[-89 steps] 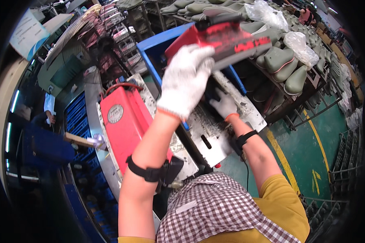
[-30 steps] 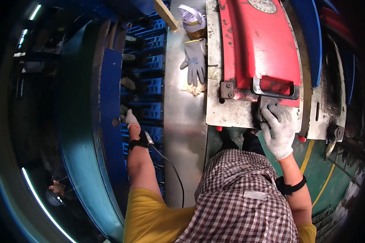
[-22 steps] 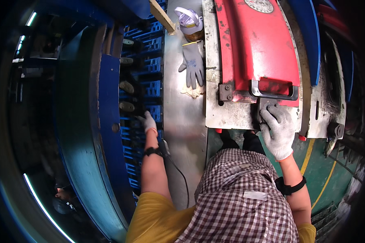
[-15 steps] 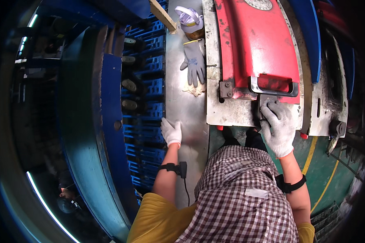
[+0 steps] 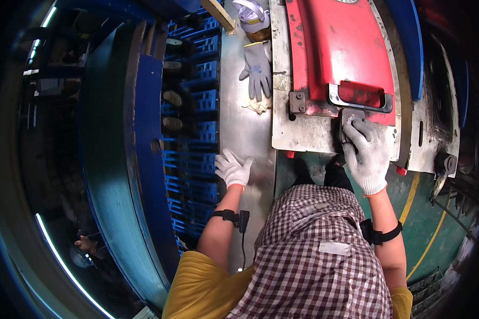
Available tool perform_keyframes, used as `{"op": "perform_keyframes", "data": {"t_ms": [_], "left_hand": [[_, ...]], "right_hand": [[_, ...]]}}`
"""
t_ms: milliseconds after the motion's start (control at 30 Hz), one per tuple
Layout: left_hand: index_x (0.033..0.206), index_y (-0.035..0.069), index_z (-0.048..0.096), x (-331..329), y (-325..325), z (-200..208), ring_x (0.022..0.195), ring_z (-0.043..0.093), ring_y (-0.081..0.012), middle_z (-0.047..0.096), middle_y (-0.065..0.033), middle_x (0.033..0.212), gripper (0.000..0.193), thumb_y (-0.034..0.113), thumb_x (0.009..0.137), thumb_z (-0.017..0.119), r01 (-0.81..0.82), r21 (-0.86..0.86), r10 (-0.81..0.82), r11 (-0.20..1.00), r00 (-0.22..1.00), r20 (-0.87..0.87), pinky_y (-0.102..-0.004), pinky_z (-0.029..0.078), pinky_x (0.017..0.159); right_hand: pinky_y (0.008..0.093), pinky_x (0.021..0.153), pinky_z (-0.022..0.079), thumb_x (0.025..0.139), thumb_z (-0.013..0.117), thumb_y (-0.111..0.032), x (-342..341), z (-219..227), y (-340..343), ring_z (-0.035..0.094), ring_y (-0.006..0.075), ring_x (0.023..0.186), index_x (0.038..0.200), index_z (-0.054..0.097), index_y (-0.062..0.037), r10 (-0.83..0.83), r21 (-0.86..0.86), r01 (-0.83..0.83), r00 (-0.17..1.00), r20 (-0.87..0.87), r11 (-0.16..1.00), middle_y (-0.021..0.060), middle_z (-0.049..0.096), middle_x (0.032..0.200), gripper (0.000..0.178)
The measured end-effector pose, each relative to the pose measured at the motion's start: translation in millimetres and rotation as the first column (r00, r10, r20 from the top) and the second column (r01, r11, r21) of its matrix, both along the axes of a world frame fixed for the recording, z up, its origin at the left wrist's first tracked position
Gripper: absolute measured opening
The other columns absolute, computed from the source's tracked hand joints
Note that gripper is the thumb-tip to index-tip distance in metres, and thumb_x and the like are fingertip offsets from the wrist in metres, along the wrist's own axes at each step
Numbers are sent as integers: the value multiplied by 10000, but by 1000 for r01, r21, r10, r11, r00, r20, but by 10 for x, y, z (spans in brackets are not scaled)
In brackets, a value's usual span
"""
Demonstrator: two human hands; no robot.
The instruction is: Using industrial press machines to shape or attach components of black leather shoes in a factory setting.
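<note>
My left hand (image 5: 233, 169), in a white knit glove, is held open with fingers spread over the left edge of a bare metal bench (image 5: 245, 137); it holds nothing. My right hand (image 5: 368, 157), gloved alike, is closed on a dark latch-like block (image 5: 351, 116) at the near edge of a red machine cover (image 5: 351, 53). Part of the block is hidden under my fingers. Just above it is the cover's black-framed handle (image 5: 359, 101), which my right hand does not grip.
On the bench lie a grey work glove (image 5: 257, 72), a pale crumpled rag (image 5: 258, 106) and a white-lilac container (image 5: 251, 16). Left of it, blue slatted racks (image 5: 205, 103) hold several dark objects. A second metal plate (image 5: 430, 133) stands at right. Yellow lines (image 5: 410, 198) mark the green floor.
My left hand has shifted right, farther onto the bench, its fingers spreading wider. The right hand stays at the dark block. The view has moved slightly, so the cover appears higher.
</note>
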State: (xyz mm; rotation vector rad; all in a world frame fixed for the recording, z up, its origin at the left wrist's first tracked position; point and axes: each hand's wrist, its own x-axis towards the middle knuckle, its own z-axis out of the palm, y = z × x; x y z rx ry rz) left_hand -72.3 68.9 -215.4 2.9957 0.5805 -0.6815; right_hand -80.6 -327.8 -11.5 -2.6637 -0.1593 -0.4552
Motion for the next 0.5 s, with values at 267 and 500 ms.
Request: {"op": "perform_keyframes", "data": {"t_ms": [267, 500], "left_hand": [[1718, 124, 80, 157, -107, 220, 1596, 141, -517, 73, -319, 1739, 1235, 744, 858, 713, -127, -40, 119, 991, 982, -149, -704, 236, 1224], [1711, 130, -19, 291, -235, 449, 1612, 99, -502, 31, -317, 1741, 1425, 679, 734, 861, -214, -59, 194, 975, 949, -248, -714, 246, 1226]], "right_hand": [[475, 1014, 501, 789, 789, -92, -3, 26, -6, 652, 354, 1152, 1211, 726, -135, -1, -26, 2, 1000, 25, 1000, 102, 690, 1173, 429], [466, 1029, 484, 786, 794, -98, -15, -12, -30, 647, 336, 1164, 1235, 732, -144, 14, -33, -12, 997, 73, 999, 87, 694, 1184, 456]]}}
